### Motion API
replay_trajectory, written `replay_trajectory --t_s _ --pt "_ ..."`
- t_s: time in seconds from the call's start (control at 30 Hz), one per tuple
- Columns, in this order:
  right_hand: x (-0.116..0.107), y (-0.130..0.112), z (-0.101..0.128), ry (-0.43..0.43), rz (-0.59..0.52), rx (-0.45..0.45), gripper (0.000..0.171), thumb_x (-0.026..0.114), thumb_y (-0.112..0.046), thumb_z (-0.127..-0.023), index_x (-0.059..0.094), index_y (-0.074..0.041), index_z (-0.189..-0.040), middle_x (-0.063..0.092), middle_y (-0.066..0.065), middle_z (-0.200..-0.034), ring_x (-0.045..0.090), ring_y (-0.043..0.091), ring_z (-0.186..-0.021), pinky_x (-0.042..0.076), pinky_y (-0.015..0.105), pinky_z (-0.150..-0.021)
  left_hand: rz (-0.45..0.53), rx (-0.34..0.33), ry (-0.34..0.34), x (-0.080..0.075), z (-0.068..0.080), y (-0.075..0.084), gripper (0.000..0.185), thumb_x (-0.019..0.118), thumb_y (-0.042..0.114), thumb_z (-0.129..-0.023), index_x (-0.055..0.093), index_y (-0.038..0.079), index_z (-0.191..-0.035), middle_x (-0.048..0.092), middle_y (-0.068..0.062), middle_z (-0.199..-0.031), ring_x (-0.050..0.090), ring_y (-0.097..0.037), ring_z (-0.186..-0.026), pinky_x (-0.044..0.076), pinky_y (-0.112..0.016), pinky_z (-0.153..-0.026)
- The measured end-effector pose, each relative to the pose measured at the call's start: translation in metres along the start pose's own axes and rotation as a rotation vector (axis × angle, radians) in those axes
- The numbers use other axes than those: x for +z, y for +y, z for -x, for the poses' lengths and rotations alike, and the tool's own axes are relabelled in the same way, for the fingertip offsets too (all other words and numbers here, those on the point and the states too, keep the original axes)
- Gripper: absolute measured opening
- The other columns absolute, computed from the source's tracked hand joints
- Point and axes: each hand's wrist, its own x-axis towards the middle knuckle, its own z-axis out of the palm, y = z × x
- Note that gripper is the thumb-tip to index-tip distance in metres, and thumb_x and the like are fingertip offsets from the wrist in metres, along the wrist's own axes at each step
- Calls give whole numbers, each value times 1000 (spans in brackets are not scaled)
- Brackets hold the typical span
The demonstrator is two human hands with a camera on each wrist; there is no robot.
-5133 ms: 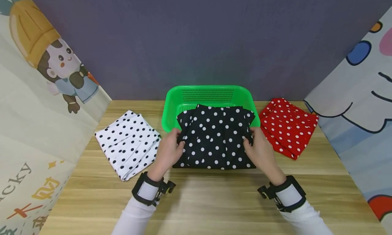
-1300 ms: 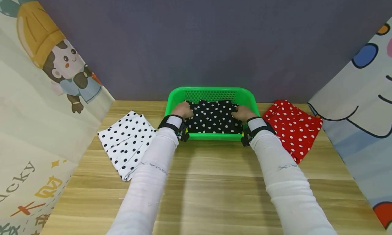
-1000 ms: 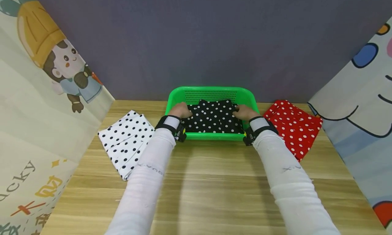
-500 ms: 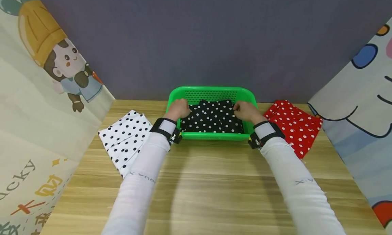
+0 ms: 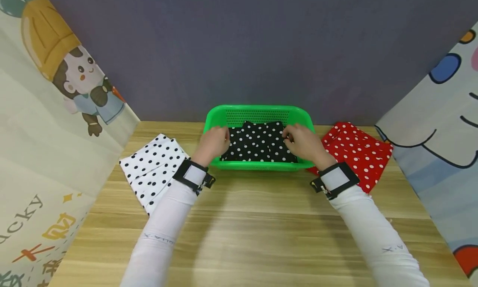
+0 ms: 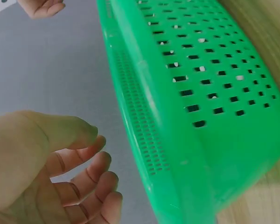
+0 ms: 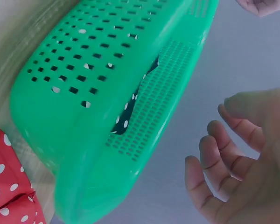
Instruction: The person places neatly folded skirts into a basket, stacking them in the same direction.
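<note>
A folded black cloth with white dots (image 5: 261, 143) lies inside the green plastic basket (image 5: 257, 166). Above the basket's left end hovers my left hand (image 5: 213, 145), its fingers loosely bent and holding nothing. On the other side my right hand (image 5: 304, 142) hangs over the right end, likewise with nothing in it. Both wrist views show a gap between the fingers and the basket rim. Through the basket's holes in the right wrist view, bits of the dotted black cloth (image 7: 126, 116) show.
A folded white cloth with black dots (image 5: 157, 166) lies left of the basket, partly behind my left sleeve. To the right is a folded red cloth with white dots (image 5: 358, 154). A grey wall (image 5: 254, 50) stands right behind the basket on the wooden table (image 5: 254, 220).
The black cloth went from between my hands above the basket's front edge down into the basket. Since then both hands have let go, risen and drawn back toward me and apart.
</note>
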Motion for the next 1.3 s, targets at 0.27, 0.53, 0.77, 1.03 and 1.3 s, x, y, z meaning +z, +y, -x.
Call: replay_trajectory --t_s 0.27,0.53,0.77,1.03,1.3 --pt "8 -10 31 117 36 -73 16 63 -11 -83 62 -7 -98 56 9 -86 53 22 -75 46 34 -59 -43 106 137 7 28 -1 2 60 10 -82 60 8 -82 56 -7 -79 54 -21 -69 46 -31 -50" --pt "26 -14 62 190 52 -94 18 69 -13 -80 60 -9 -95 54 6 -84 52 20 -75 47 32 -55 -94 224 258 22 55 -6 5 62 4 -78 60 8 -76 55 -6 -72 51 -21 -64 42 -28 -50" --pt "38 -14 84 177 87 -84 20 72 -16 -78 59 -10 -93 53 3 -81 51 18 -73 46 29 -52 -156 250 319 35 81 -12 4 64 5 -78 60 5 -77 52 -4 -68 46 -17 -57 37 -23 -44" --pt "51 -14 101 108 100 -99 20 71 -16 -79 60 -8 -94 56 4 -86 55 18 -76 49 31 -60 -145 228 301 51 104 -28 6 66 6 -75 61 7 -76 53 -5 -73 49 -19 -63 42 -26 -49" --pt "60 -14 109 142 90 -121 22 72 -13 -76 62 -7 -94 56 5 -87 54 18 -74 48 30 -57 -141 185 245 59 116 -53 7 68 8 -75 64 7 -80 55 -5 -80 53 -22 -67 46 -32 -55"
